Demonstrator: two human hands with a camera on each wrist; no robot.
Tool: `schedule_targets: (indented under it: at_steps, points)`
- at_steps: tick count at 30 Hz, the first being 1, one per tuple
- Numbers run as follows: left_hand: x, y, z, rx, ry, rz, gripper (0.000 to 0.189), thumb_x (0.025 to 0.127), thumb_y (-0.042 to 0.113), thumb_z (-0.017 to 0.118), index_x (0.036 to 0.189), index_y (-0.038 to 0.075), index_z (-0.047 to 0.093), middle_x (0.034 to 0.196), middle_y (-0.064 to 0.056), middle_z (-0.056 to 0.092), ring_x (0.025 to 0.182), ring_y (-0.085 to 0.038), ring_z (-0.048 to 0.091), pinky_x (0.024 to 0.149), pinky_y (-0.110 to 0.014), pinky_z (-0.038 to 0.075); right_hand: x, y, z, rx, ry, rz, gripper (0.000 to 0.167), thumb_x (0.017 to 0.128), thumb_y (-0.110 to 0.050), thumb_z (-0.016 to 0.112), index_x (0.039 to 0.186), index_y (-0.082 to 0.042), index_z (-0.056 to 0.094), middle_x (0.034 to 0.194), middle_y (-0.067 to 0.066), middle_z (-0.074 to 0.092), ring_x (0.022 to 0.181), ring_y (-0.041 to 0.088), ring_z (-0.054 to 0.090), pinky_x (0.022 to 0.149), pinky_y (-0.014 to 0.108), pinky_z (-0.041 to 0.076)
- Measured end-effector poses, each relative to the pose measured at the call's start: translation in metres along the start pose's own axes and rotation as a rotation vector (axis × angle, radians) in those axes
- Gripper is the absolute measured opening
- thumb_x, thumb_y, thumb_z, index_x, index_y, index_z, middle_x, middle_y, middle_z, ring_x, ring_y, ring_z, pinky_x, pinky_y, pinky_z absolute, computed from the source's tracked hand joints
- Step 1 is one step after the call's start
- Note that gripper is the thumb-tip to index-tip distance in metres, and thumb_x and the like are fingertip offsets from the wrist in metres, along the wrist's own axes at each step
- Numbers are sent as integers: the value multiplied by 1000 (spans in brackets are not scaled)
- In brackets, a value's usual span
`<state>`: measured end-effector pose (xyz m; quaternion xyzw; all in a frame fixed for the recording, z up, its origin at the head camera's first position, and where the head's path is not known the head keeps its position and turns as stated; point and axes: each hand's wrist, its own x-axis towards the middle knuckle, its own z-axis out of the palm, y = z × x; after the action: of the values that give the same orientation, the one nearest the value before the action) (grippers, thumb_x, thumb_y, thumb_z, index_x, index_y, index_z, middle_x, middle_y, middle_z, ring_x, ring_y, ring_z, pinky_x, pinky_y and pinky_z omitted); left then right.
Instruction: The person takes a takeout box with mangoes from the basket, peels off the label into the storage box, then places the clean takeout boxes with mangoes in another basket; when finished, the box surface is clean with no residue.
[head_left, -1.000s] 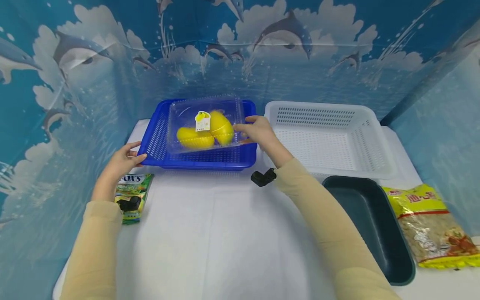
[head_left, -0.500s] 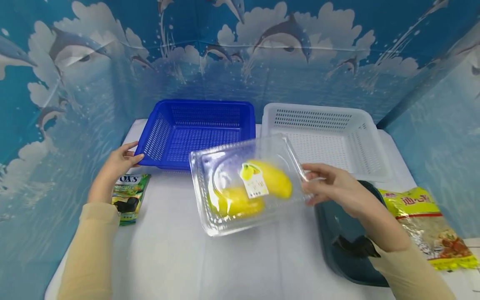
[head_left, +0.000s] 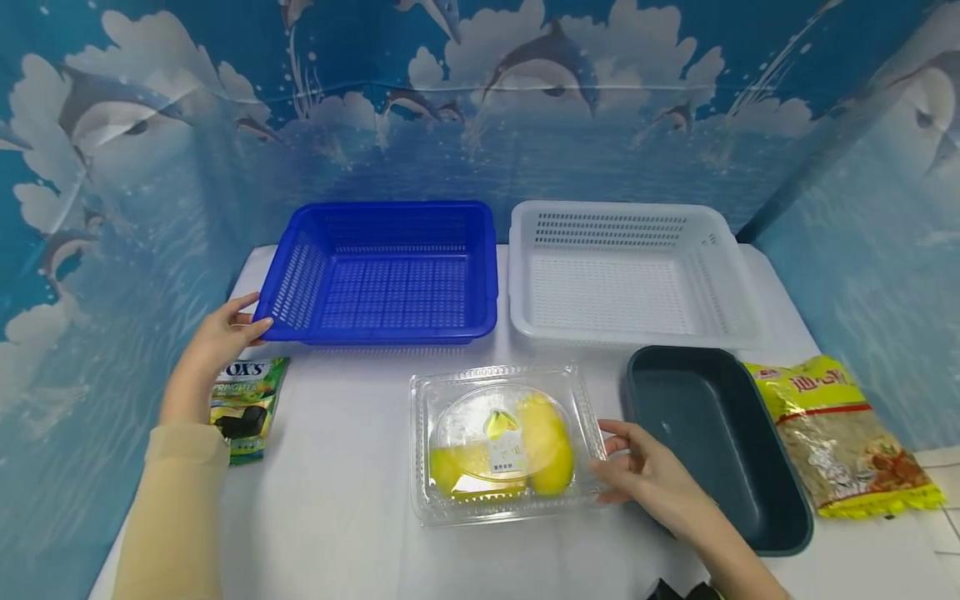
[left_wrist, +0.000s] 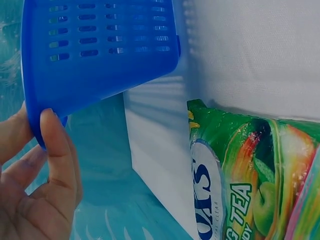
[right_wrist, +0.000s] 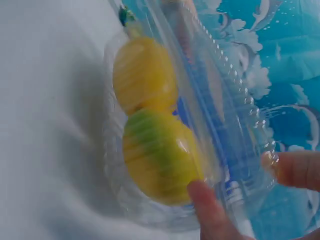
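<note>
- And the clear plastic hinged box (head_left: 487, 500) is out! A second ago it was over the blue lattice plastic basket (head_left: 397, 296); now it's in front, over the white cloth-covered table (head_left: 337, 517).
- My read: the taking-out is done, with only the release to come. Whether its base already touches the cloth, I can't tell.
- The right hand (head_left: 648, 475) has it, thumb and fingers pinching the box's right edge.
- Over to the left hand (head_left: 213, 342): it's where it was, gripping the basket's near left corner, thumb against the outside in the left wrist view.
- Inside the box, two plump yellow fruits (head_left: 551, 450), probably mangoes, one with a green patch in the right wrist view, beneath a printed label.
- Now the basket shows its bare lattice floor. Beside it, the white perforated plastic basket (head_left: 611, 292) shows a bare grid too.
- Nearer the person, the dark green rectangular tray (head_left: 720, 450) shows its smooth bottom, right of the box.
- At the flanks: a green Fox's candy packet (head_left: 251, 390) near the left hand, and a yellow-and-clear food bag (head_left: 847, 442) just beside the tray.
</note>
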<state>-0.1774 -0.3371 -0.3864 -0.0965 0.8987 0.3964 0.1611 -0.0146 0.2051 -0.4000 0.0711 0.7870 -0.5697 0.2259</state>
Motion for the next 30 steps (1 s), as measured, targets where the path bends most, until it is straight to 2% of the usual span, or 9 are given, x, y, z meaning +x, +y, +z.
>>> schedule_targets:
  at_steps: [6, 8, 13, 15, 16, 19, 21, 26, 30]
  points:
    - [-2, 0, 4, 42, 60, 34, 75, 102, 47, 45, 159, 13, 11, 143, -35, 38, 118, -44, 58, 105, -67, 36, 11, 10, 14, -54, 52, 48, 68, 90, -19, 70, 145, 2, 36, 112, 15, 49, 85, 19, 62, 71, 33, 62]
    - [-5, 2, 7, 97, 131, 77, 74, 103, 44, 46, 158, 7, 16, 140, -36, 40, 120, -48, 54, 102, -67, 39, 13, 10, 14, -71, 56, 51, 68, 90, -19, 70, 145, 2, 37, 111, 16, 50, 85, 19, 62, 71, 33, 62]
    - [-27, 16, 30, 245, 412, 224, 61, 103, 31, 52, 150, -3, 35, 133, -36, 42, 115, -49, 47, 90, -61, 48, 15, 7, 14, -110, 39, 43, 68, 89, -20, 70, 144, 2, 37, 109, 16, 51, 82, 19, 63, 71, 33, 62]
    - [-38, 27, 44, 255, 472, 298, 55, 101, 26, 56, 146, -1, 43, 131, -33, 45, 111, -46, 48, 86, -58, 49, 15, 5, 13, -117, 36, 40, 69, 89, -20, 71, 144, 2, 37, 110, 16, 52, 81, 19, 63, 71, 33, 62]
    - [-44, 32, 52, 250, 468, 329, 53, 101, 25, 58, 145, -1, 45, 131, -32, 47, 110, -44, 49, 86, -57, 50, 15, 5, 12, -119, 33, 39, 69, 89, -20, 71, 145, 2, 37, 110, 16, 52, 81, 19, 62, 71, 34, 62]
    - [-59, 43, 79, 217, 347, 405, 50, 99, 24, 62, 141, 2, 50, 127, -25, 52, 108, -39, 54, 85, -53, 53, 16, 5, 12, -120, 29, 39, 70, 89, -20, 72, 145, 2, 37, 111, 17, 52, 81, 20, 62, 71, 34, 62]
    - [-66, 46, 100, 171, 223, 410, 50, 98, 26, 63, 141, 3, 51, 129, -22, 55, 110, -36, 58, 88, -50, 55, 16, 5, 12, -115, 23, 39, 70, 89, -20, 72, 145, 3, 36, 110, 17, 51, 81, 20, 61, 71, 35, 62]
    - [-77, 44, 153, -23, -82, 343, 59, 97, 32, 64, 146, 6, 44, 135, -18, 56, 110, -30, 64, 87, -40, 58, 19, 9, 12, -106, 12, 37, 71, 90, -18, 72, 146, 3, 34, 109, 17, 51, 81, 21, 60, 71, 35, 62]
    - [-82, 44, 179, -161, -214, 283, 67, 96, 30, 65, 152, 9, 33, 138, -20, 52, 97, -24, 69, 80, -34, 60, 20, 9, 12, -103, 5, 38, 70, 90, -18, 71, 146, 3, 34, 107, 16, 51, 81, 21, 61, 71, 34, 62]
